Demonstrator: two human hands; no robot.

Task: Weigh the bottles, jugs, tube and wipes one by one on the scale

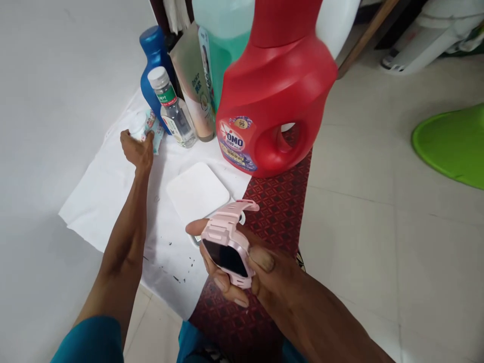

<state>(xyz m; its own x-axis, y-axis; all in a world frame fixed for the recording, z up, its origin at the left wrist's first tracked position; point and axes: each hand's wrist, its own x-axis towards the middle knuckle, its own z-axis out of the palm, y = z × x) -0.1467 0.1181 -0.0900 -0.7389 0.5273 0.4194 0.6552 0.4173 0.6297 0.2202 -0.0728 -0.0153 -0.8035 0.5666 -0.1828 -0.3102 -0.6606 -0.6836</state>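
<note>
Two coverings lie on the work surface, the largest things near the hands: a white cloth [121, 181] over most of it, and a dark red patterned covering [274, 206] showing along the right side and the near edge. Floor beyond is pale tile; a bright green plastic piece [454, 143] sits at far right.

Next in size, a red OMO jug [280, 91], upright at the back right, handle opening toward the floor side. Behind it, a translucent bottle of green liquid [227, 50]. Leftward, a beige tube [194, 83] standing on its cap, a blue bottle [153, 65], and a smaller clear bottle [176, 116], white-capped, in front of the blue one.

A flat white square device [198, 191] lies mid-cloth, its near edge partly hidden by the right hand [264, 267].

That hand is closed around a pink watch [227, 254], held above the device's near edge; dark face up, strap arching away, thumb at the case side. The left hand [138, 148] is closed on a small white printed packet [140, 126] at the cloth's back left, near the blue bottle; fingers partly cover it.

Smallest: dark specks [184, 272] scattered on the near cloth.
</note>
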